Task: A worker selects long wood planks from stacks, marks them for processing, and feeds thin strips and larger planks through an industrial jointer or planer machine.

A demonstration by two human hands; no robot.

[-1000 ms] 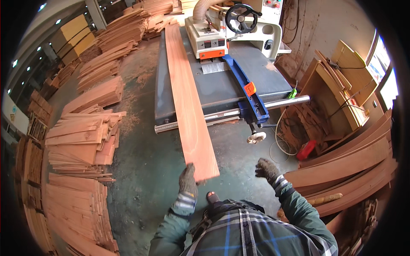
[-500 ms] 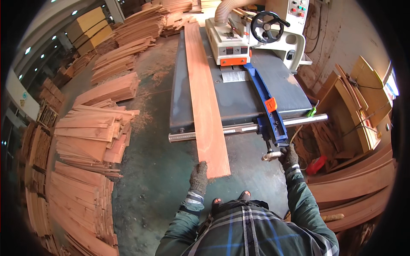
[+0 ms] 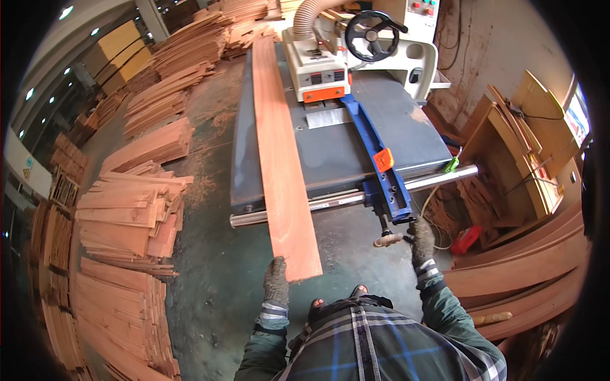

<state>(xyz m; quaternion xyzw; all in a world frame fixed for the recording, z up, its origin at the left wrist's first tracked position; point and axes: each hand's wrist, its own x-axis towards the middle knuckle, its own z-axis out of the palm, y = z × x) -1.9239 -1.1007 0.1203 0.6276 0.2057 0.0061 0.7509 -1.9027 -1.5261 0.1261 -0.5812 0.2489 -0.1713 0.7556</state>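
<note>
A long reddish-brown wooden board lies lengthwise on the dark machine table, its near end sticking out past the front rail. My left hand, in a grey-brown knit glove, grips the board's near left corner. The gloved right hand is at the near end of a blue fence, beside a pale lever handle. Its fingers are partly hidden, so their hold on the fence or handle is unclear. On the fence sits an orange piece.
A white saw machine with a black handwheel and ribbed hose stands over the table's far side. Stacked boards line the floor at left. Wooden panels, curved boards and a red object are at right.
The whole view has shifted, so the table, board and both hands appear farther left. My left hand stays on the board's corner and my right hand stays by the fence end.
</note>
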